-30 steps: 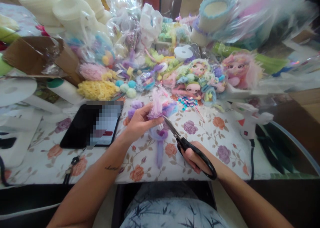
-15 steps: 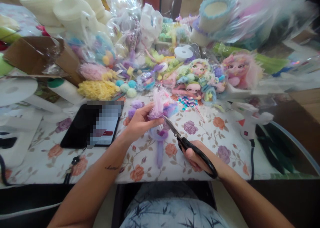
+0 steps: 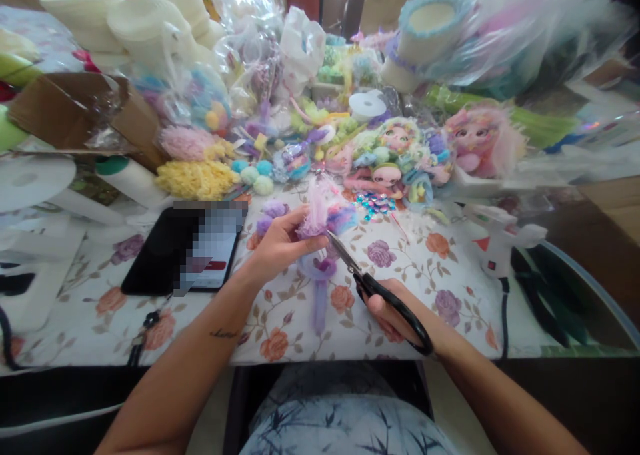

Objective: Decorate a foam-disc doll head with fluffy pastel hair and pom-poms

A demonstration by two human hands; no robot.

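Far left on the flower-printed surface (image 3: 425,268) lies one black phone with a blurred screen (image 3: 187,248), well apart from the work.

My left hand (image 3: 277,242) has its grip closed on one fluffy pink-and-purple tuft ornament (image 3: 320,218), pinched between thumb and fingertips and held just above the surface, near its middle. One purple felt stick piece (image 3: 319,288) hangs below the tuft; whether it is joined to it I cannot tell.

My right hand (image 3: 393,312) has its grip closed through the handle loops of one pair of black-handled scissors (image 3: 373,288). The blades point up and left, and their tip touches the underside of the tuft beside my left thumb. The blades look nearly together; the exact gap is too small to read.

Step in hand, as I judge it: trimming the base of the tuft. The next move calls for a steady left pinch, the blades kept clear of my thumb, and a short cut close to the fluff.

Behind the tuft: two doll heads with pastel hair (image 3: 393,155), one patch of blue gems (image 3: 376,205). At right, one white hot-glue gun (image 3: 500,238) stands on the surface, apart from both hands.
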